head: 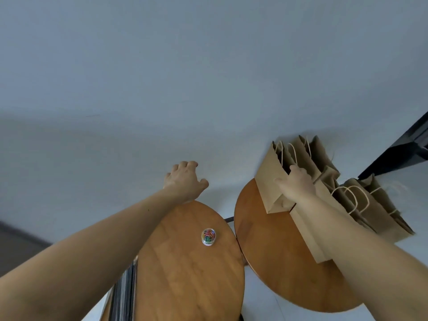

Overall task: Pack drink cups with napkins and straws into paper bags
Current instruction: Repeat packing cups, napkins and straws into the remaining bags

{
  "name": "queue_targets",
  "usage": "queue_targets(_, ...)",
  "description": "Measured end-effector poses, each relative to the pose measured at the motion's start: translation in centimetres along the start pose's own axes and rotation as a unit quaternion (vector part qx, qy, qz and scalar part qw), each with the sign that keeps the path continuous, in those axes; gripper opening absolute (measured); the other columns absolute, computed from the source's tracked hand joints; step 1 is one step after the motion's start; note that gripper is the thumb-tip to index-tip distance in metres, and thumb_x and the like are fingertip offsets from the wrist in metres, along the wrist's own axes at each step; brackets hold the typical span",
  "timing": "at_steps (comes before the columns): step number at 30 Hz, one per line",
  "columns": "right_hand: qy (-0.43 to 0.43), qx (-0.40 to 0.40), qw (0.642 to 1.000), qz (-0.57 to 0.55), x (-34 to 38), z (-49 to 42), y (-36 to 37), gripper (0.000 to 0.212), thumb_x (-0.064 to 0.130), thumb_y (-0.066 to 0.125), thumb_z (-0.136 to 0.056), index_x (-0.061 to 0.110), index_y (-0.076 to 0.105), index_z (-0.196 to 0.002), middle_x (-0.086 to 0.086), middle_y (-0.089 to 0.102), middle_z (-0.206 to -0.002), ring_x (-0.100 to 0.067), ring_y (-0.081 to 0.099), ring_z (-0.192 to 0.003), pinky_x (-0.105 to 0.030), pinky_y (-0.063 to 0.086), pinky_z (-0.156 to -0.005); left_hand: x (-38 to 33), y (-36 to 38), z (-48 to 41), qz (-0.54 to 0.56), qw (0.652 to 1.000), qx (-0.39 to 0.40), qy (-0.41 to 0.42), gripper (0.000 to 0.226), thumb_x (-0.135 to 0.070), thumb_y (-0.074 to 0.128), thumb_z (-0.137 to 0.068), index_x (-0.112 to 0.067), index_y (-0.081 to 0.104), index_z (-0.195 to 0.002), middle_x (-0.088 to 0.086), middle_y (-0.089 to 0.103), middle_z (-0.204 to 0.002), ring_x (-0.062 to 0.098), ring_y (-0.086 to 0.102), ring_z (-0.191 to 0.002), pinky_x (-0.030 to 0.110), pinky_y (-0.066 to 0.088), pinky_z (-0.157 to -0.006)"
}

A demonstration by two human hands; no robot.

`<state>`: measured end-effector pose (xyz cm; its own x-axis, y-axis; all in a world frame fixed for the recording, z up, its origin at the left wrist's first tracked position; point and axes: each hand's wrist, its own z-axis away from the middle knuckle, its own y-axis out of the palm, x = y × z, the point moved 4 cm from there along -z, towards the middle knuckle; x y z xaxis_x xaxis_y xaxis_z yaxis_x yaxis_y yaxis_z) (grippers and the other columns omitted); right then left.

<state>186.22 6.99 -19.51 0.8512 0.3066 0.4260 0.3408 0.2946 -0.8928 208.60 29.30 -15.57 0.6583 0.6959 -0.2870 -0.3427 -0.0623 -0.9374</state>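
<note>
Left hand: the left hand [185, 181] reached out past the far edge of the left table [185, 274], seen from the back, fingers loosely bent and gripping nothing; the fingertips were hidden behind the knuckles.
Right hand: the right hand [295, 184] gripped the top edge of the front paper bag [269, 181], thumb on the outer face, fingers curled over the rim and lost inside the mouth.
Front paper bag: brown, upright but leaning, its base on the far part of the right table [266, 251]; its twisted-cord handles rose just beyond the hand; the inside was dark and could not be read.
Other paper bags: the other paper bags [370, 205] stood and leaned in a crowded row behind and to the right of the front one, overlapping, so their number was hard to tell; the right forearm covered part of them, and what they held was not visible.
Tables: two round wooden tops side by side, edges almost touching; both were cut off or covered by arms near the bottom.
Jar: a small clear jar of coloured paper clips [208, 236] stood on the left table near its right edge.
Lower left: a grey striped surface [125, 295] showed beside the left table's edge, too blurred to identify.
Upper right: a dark object [403, 154] was cut off by the frame edge and could not be identified.
</note>
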Motion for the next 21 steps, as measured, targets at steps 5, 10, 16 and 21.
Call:
queue_targets(5, 0.032, -0.002, 0.999, 0.038, -3.6, -5.7, 1.4, 0.058, 0.037, 0.062, -0.089, 0.002, 0.045, -0.131, -0.017, 0.048, -0.132, -0.037, 0.046, -0.121, -0.046, 0.047, -0.091, -1.8, 2.8, -2.0, -0.004, 0.999, 0.012, -0.033, 0.063, -0.044, 0.051, -0.092, -0.021, 0.034, -0.149, 0.005, 0.038, -0.152, 0.026, 0.032, -0.140, 0.045, 0.032, -0.109)
queue_targets(10, 0.039, 0.015, 0.998, 0.051, -5.5, -9.5, 3.2, 0.055, 0.045, 0.057, -0.093, 0.001, 0.047, -0.124, -0.019, 0.056, -0.120, -0.039, 0.055, -0.109, -0.044, 0.048, -0.083, -2.3, 4.2, -2.7, -0.006, 0.998, 0.030, -0.060, 0.062, -0.042, 0.052, -0.093, -0.021, 0.034, -0.149, 0.004, 0.036, -0.153, 0.025, 0.031, -0.141, 0.044, 0.031, -0.110)
queue_targets(16, -0.003, 0.006, 0.997, 0.070, -5.7, -11.3, 4.8, 0.021, 0.020, 0.048, -0.099, 0.007, 0.055, -0.084, -0.012, 0.061, -0.080, -0.030, 0.051, -0.071, -0.033, 0.037, -0.060, -1.8, 4.6, -2.7, 0.001, 0.996, 0.041, -0.080, 0.061, -0.040, 0.051, -0.095, -0.020, 0.033, -0.150, 0.004, 0.034, -0.154, 0.025, 0.030, -0.142, 0.045, 0.032, -0.111)
queue_targets(21, -0.066, -0.041, 0.995, 0.063, -2.7, -9.9, 3.4, 0.023, 0.018, 0.053, -0.095, 0.016, 0.048, -0.072, -0.008, 0.059, -0.070, -0.031, 0.055, -0.065, -0.029, 0.035, -0.053, -1.1, 4.5, -2.1, 0.021, 0.996, 0.041, -0.077, 0.060, -0.039, 0.051, -0.095, -0.020, 0.033, -0.150, 0.004, 0.034, -0.154, 0.025, 0.029, -0.142, 0.044, 0.034, -0.110)
